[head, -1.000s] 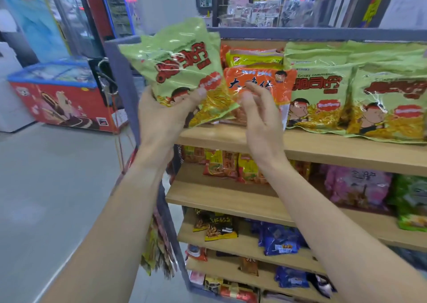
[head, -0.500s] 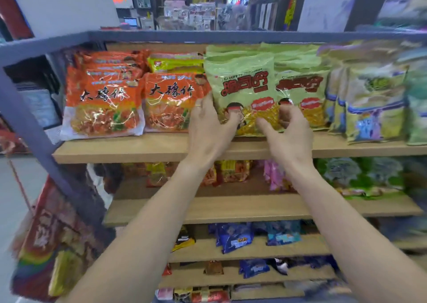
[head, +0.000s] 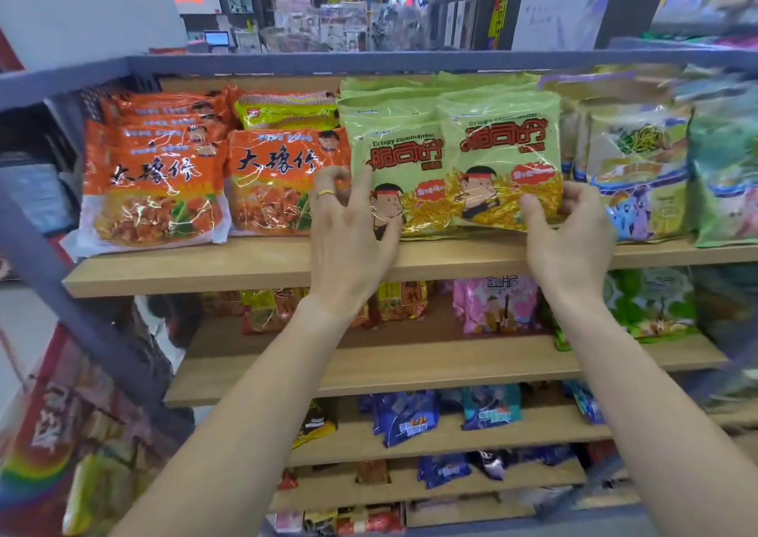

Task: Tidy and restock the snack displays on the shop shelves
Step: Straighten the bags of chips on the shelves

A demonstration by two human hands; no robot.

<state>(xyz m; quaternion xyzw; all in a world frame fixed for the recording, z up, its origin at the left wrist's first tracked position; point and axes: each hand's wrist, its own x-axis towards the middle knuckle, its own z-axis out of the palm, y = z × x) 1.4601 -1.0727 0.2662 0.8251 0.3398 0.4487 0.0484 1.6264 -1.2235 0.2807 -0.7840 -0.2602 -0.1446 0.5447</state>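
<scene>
Two stacks of green snack bags stand upright on the top wooden shelf [head: 254,268]. My left hand [head: 348,229] grips the lower left corner of the left green bag [head: 400,159], thumb on its front. The lower right corner of the right green bag [head: 502,155] is pinched in my right hand [head: 570,229]. Orange noodle packs [head: 283,180] stand just left of the green bags, and more orange packs [head: 151,184] are stacked further left.
Pale green and blue bags [head: 640,175] stand right of the green ones. The lower shelves [head: 410,368] hold yellow, pink, green and blue snack packs. A grey metal frame [head: 369,63] runs over the top shelf. Hanging packets [head: 61,454] fill the shelf's left end.
A second ago my left hand held one green bag up at the shelf's left end. The view shifted right; now both hands grip the green bags standing on the top shelf.
</scene>
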